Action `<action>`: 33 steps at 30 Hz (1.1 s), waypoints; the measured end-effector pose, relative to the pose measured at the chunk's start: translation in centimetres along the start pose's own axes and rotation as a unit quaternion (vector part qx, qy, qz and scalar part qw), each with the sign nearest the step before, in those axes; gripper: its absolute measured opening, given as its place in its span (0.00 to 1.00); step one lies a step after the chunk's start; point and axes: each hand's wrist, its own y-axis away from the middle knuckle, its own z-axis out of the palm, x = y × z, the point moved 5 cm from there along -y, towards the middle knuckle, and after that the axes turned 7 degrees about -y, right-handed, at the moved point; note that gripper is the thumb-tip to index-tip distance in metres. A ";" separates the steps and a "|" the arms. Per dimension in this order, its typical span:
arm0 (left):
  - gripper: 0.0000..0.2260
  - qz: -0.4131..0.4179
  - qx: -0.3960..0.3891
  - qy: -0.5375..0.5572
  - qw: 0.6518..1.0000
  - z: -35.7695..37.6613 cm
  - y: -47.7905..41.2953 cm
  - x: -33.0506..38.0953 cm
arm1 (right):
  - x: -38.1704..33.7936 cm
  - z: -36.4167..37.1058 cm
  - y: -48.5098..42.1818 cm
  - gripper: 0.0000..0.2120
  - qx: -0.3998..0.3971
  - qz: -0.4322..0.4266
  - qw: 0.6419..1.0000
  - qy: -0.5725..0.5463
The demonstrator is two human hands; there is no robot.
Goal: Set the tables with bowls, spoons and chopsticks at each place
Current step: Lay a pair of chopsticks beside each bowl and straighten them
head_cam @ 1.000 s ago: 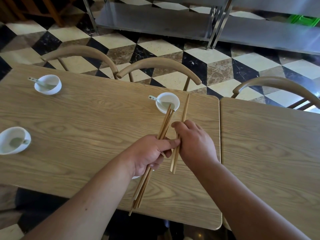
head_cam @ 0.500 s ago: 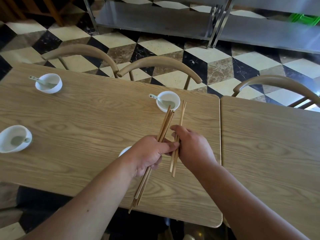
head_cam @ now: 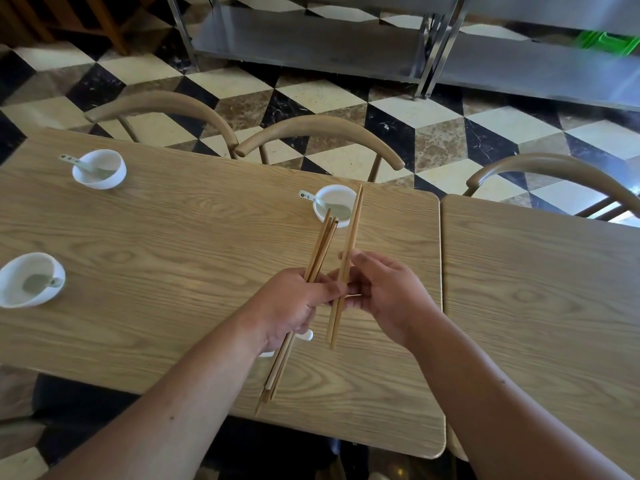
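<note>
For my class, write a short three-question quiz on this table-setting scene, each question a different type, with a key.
1. True or false: the right hand holds more chopsticks than the left hand.
2. How many bowls on the table stand in full view? A two, B three, C five.
3. Fill in: each fully visible bowl holds a ____.
Key: 1 false, the left hand grips the bundle; 2 B; 3 spoon.
</note>
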 end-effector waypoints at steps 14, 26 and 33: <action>0.14 0.011 0.108 0.007 0.994 -1.9 -0.3 -1.5 | 2.2 -2.1 -1.8 0.05 0.040 0.048 0.994 -0.089; 0.14 0.016 0.093 0.091 0.991 -4.4 -0.1 -4.1 | 14.7 -4.7 -4.6 0.04 0.113 0.108 0.924 0.350; 0.14 0.013 0.096 0.079 0.992 -5.5 0.4 -5.3 | 16.3 -3.2 -5.5 0.05 0.128 0.075 0.884 0.444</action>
